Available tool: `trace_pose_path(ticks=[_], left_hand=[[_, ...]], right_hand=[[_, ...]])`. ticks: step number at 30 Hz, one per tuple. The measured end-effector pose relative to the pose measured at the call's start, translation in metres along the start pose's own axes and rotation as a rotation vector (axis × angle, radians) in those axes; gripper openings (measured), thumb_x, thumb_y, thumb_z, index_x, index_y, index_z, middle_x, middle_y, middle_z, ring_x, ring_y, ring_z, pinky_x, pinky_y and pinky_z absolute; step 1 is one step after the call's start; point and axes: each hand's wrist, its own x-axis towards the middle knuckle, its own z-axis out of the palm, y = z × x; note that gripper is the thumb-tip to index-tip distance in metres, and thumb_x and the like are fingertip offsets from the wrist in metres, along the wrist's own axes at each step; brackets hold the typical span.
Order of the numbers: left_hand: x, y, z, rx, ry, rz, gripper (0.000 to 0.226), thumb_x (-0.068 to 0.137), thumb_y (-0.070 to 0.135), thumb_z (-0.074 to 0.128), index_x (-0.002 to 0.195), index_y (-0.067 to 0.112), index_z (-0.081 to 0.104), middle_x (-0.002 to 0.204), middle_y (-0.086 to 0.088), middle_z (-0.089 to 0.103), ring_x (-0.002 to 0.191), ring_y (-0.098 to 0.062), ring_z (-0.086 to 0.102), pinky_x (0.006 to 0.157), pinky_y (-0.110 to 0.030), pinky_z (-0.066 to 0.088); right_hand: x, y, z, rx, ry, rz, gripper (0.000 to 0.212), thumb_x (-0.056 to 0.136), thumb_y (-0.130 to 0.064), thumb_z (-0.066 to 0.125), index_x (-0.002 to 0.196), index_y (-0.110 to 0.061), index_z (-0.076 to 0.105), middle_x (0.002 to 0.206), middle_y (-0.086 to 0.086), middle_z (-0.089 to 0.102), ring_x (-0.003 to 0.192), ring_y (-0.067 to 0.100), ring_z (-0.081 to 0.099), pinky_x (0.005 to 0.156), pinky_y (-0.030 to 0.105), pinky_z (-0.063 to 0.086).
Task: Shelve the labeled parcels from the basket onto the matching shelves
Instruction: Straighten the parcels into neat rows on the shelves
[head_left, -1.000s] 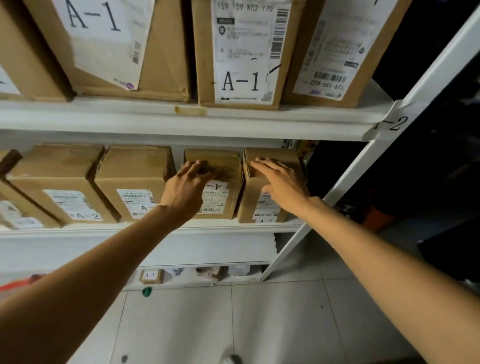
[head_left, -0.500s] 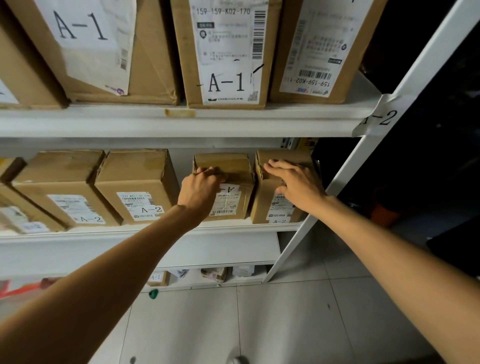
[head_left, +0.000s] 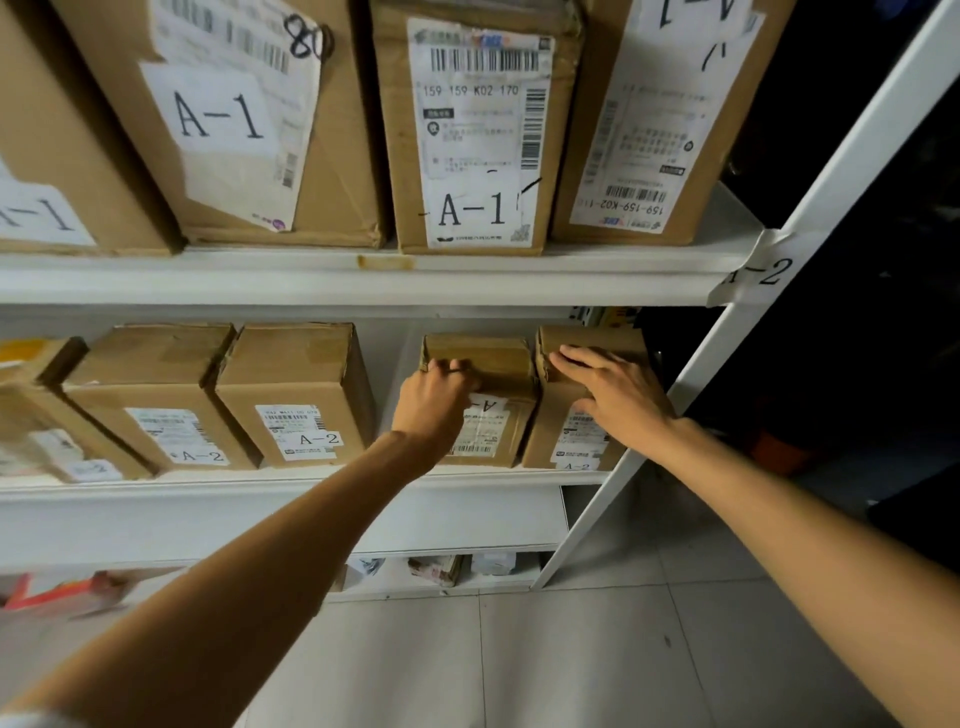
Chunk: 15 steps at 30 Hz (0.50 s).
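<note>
Left hand (head_left: 434, 400) curled over the top front edge of a small brown parcel (head_left: 496, 364) on the middle shelf (head_left: 260, 493), gripping it; right hand (head_left: 618, 395) laid flat with straight fingers on top of the neighbouring parcel (head_left: 574, 441), pressing rather than clasping. Both parcels upright at the right end of that shelf, touching side by side, near the white upright (head_left: 675, 410) and its paper A-2 tag (head_left: 758, 273); A-2 legible on the right one's label, only "A-" readable on the left one beside the wrist. Probably light, judging by the one-handed hold, though contents unknown. Stiff corrugated cardboard, matt and grippy rather than slick, corners creased and softened, brown tape across the top flaps. Best taken by the top edge and side faces, away from paper labels prone to peeling. Likely easy to slide along the smooth white-painted shelf instead of lifting. Further left, larger A-2 cartons (head_left: 296, 395), separated from the gripped parcel by a gap; above, tall A-1 boxes (head_left: 467, 135) with white shipping labels.
</note>
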Motion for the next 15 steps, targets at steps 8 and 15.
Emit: trace_pose_path(ticks=[8,15], left_hand=[[-0.023,-0.021,-0.026,-0.145,-0.082,0.099,0.068,0.09,0.024,0.064,0.148,0.023,0.029,0.15,-0.006,0.034,0.132,-0.028,0.04,0.106,-0.041,0.042],[-0.071,-0.103,-0.055,-0.048,0.017,-0.052,0.056,0.092,0.026,0.06,0.144,0.022,0.038,0.142,-0.007,0.041,0.125,-0.025,0.047,0.092,-0.034,0.05]], right_hand=[[0.004,-0.042,0.006,0.118,0.049,-0.008,0.068,0.084,-0.017,0.07,0.144,-0.006,0.038,0.14,0.014,0.04,0.12,0.031,0.048,0.096,0.039,0.048],[0.031,-0.143,0.005,0.172,0.163,-0.273,0.058,0.074,-0.011,0.075,0.127,0.001,0.054,0.121,0.016,0.057,0.106,0.033,0.057,0.087,0.043,0.053]])
